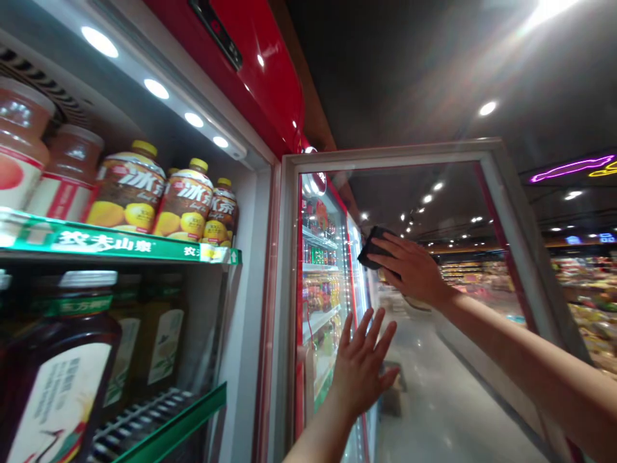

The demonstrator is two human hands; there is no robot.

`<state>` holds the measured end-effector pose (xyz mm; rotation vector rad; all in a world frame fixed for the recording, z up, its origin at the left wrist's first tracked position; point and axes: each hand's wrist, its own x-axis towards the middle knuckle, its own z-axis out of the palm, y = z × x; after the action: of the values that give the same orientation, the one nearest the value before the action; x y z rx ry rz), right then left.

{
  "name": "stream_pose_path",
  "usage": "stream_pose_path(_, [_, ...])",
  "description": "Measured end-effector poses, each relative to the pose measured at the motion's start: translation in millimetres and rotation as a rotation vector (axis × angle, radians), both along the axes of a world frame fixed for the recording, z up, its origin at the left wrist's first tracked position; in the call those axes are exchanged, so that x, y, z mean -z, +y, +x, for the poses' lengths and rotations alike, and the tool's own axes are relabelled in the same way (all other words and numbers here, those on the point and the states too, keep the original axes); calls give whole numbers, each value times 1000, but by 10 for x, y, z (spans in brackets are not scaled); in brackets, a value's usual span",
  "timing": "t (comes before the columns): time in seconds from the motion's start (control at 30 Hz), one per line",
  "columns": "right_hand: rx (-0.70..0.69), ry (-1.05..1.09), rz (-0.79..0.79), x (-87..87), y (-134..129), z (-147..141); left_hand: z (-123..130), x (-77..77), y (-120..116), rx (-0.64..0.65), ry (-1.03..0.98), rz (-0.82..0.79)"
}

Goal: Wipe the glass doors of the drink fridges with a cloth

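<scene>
A glass door (400,156) of a drinks fridge stands swung out in front of me. My right hand (409,267) presses a dark cloth (373,249) against the upper middle of the pane, its fingers laid over the cloth. Lower and to the left, my left hand (362,360) is raised with its fingers spread and holds nothing. Its palm faces the glass; whether it touches the pane I cannot tell. The door's grey frame runs around both hands.
To the left, the fridge's upper shelf (120,241) carries yellow-capped tea bottles (186,202) and wide juice bottles (72,170). Below stand dark bottles (62,360) beside a green shelf edge (178,424). Through the glass show more lit fridges (322,283) and a pale aisle floor (424,386).
</scene>
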<state>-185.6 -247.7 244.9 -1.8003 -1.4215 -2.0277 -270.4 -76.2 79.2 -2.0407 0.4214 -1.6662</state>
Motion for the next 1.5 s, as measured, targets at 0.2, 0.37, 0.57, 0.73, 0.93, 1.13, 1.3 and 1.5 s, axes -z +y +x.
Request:
stream_pose_path(0.2, [80,120,383,-314,324,-221,-52,10,61,70,-18,22])
stream_pose_path(0.37, [111,0,-46,-67,328,-436,-34,21,54,135,-40,9])
stream_pose_path(0.57, [200,82,320,-219,-14,-379,-40,66,34,180,-57,-5])
stream_pose_path(0.73, [206,67,301,-355,359,-532,-77,62,28,173,-49,-11])
stream_pose_path(0.93, [171,-25,3,-216,110,-550,-121,77,13,136,-28,-21])
stream_pose_path(1.13, [173,98,373,-581,456,-516,-103,83,22,141,-39,-16])
stream_pose_path(1.3, [109,-25,-139,-405,634,-615,-106,86,27,159,-45,-12])
stream_pose_path(1.5, [85,11,223,-730,590,-485,-111,91,36,148,-65,-1])
